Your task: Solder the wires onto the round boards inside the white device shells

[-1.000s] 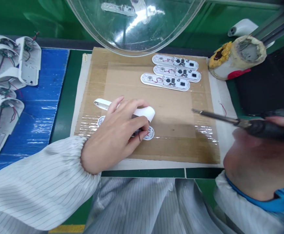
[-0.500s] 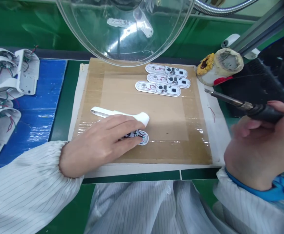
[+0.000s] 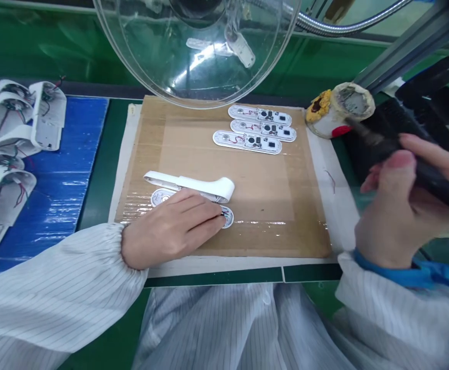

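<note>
My left hand (image 3: 178,228) lies over a long white circuit board (image 3: 161,196), fingers together and pressing near its right end. Most of that board is hidden; only its rounded ends show. Just behind it, a curved white plastic housing (image 3: 205,186) rests on the cardboard. At the right, my right hand (image 3: 405,200) is closed around the black handle of a soldering iron (image 3: 421,172). Blurred by motion, the iron's tip points left, close to a round tip-cleaning pot (image 3: 352,103); whether it touches cannot be told.
Three white boards with components (image 3: 247,142) lie at the back of the taped cardboard (image 3: 309,226). Several white housings with wires (image 3: 49,118) sit on a blue sheet (image 3: 70,195) at left. A clear magnifier disc (image 3: 197,77) hangs overhead. A wire scrap (image 3: 330,180) lies at right.
My right hand has turned, and the iron's tip has moved up and right to the pot. My left hand has shifted slightly, uncovering the board's left end; its fingers have drawn closer together.
</note>
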Demonstrator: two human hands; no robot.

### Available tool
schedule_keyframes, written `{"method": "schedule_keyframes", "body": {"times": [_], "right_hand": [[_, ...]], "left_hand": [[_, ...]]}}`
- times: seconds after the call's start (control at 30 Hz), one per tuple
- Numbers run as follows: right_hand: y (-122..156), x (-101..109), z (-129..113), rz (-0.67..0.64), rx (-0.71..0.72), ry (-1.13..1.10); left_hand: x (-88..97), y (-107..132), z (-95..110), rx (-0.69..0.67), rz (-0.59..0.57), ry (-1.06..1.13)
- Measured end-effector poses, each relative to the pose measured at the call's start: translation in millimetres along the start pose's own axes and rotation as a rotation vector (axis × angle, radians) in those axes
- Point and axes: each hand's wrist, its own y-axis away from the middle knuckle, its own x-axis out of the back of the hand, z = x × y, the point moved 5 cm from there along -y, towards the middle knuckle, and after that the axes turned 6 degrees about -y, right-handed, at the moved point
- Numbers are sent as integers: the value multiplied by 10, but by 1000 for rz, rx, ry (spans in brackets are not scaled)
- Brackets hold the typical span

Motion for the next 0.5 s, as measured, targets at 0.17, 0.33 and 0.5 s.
{"method": "schedule_keyframes", "body": {"times": [0.17, 0.33, 0.5], "right_hand": [[567, -147, -349, -109, -119, -140], [784, -176, -453, -321, -172, -122], [767, -190, -427, -371, -177, -135]], "left_hand": [[-66, 94, -41, 114, 22, 124], [-49, 64, -55, 103, -8, 105], [-34, 2, -28, 74, 18, 14]]}}
